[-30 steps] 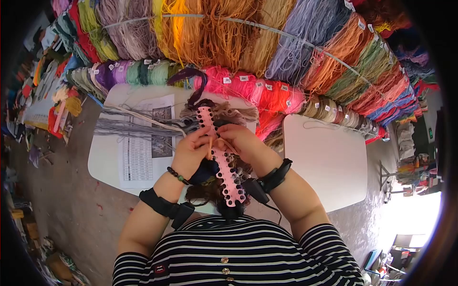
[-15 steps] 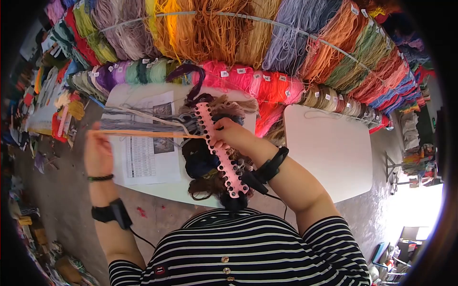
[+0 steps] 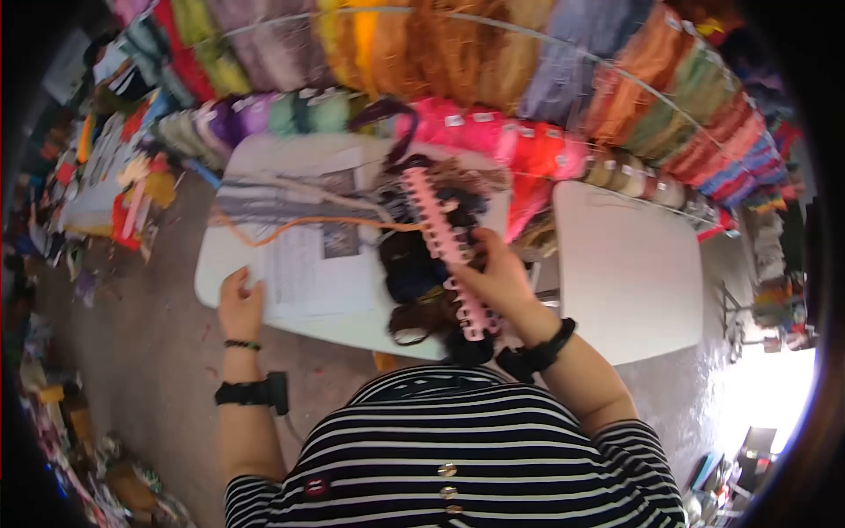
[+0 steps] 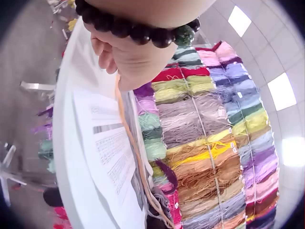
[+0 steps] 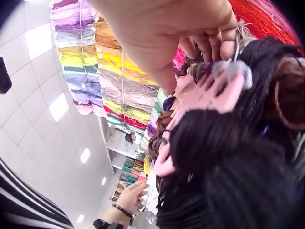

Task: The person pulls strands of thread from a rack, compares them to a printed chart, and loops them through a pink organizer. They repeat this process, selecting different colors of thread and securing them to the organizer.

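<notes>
A long pink holed thread holder [image 3: 437,231] runs slantwise over the table, with bundles of dark, brown and grey yarn hanging from both sides. My right hand [image 3: 502,275] grips its right side below the middle, thumb on the pink face; in the right wrist view the fingers curl at its edge by black yarn [image 5: 205,143]. An orange yarn strand [image 3: 339,219] stretches left from the holder in a slack wave across grey yarn [image 3: 299,201]. My left hand [image 3: 240,304] is over the table's left front edge, fingers loosely bent and holding nothing.
Under the yarn lies a printed chart sheet [image 3: 304,282] on the white table [image 3: 224,260]. A second white table [image 3: 629,273] stands to the right. Colourful yarn hanks [image 3: 422,53] hang along the back, with a purple hank [image 3: 407,132] drooping toward the holder.
My left hand went from the holder out left with the orange strand pulled taut, then let it go and dropped nearer the body. The right hand has slid down the holder.
</notes>
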Motion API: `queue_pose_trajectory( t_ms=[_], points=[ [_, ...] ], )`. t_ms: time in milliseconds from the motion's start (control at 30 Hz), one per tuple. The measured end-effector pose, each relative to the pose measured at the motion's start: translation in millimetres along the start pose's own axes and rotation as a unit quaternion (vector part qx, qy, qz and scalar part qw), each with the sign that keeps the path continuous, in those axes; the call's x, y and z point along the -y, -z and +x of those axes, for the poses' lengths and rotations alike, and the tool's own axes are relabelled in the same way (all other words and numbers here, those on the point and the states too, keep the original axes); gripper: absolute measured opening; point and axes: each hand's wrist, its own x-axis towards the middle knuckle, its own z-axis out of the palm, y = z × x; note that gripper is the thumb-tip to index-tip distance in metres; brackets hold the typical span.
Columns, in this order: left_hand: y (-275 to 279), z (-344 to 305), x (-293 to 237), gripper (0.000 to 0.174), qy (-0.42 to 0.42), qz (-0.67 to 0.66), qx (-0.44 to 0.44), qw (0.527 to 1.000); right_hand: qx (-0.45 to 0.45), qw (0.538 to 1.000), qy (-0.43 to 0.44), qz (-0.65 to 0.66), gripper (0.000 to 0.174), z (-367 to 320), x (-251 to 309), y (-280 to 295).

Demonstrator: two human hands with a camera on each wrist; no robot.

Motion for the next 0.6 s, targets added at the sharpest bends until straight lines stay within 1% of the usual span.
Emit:
queue_pose_trajectory(
  t_ms=[33, 67, 133, 167, 233, 333, 533, 600],
  points=[
    [2.9, -2.7, -5.3, 0.04, -0.013, 0.003, 0.012, 1.0, -0.009, 1.0, 0.001, 0.013, 0.073, 0.0, -4.2, -7.7],
    [3.9, -2.6, -3.4, 0.039, -0.075, -0.016, 0.0, 0.997, -0.02, 1.0, -0.003, 0.004, 0.07, -1.2, -1.5, -11.5],
    [9.7, -2.2, -5.7, 0.04, -0.048, -0.035, 0.028, 0.998, -0.045, 0.999, 0.018, -0.015, 0.063, -4.9, -3.5, -19.0],
    [12.5, -1.1, -4.6, 0.041, -0.054, -0.04, 0.036, 0.997, -0.046, 0.999, 0.019, 0.011, 0.058, -7.4, 0.1, -19.4],
    [14.7, 0.8, -3.3, 0.041, -0.066, -0.06, 0.056, 0.994, -0.091, 0.994, 0.062, -0.013, 0.054, -10.9, -3.4, -26.4],
    [20.3, 3.5, -2.4, 0.043, -0.061, -0.065, 0.086, 0.992, -0.096, 0.994, 0.036, 0.023, 0.051, -12.2, -5.7, -31.3],
    [26.3, 5.6, -3.8, 0.048, -0.066, -0.068, 0.1, 0.99, -0.08, 0.994, -0.001, 0.069, 0.052, -13.9, -4.4, -33.7],
    [29.9, 7.0, -5.6, 0.049, -0.054, -0.063, 0.116, 0.99, -0.079, 0.994, -0.01, 0.08, 0.052, -15.6, -5.2, -35.3]
  ],
)
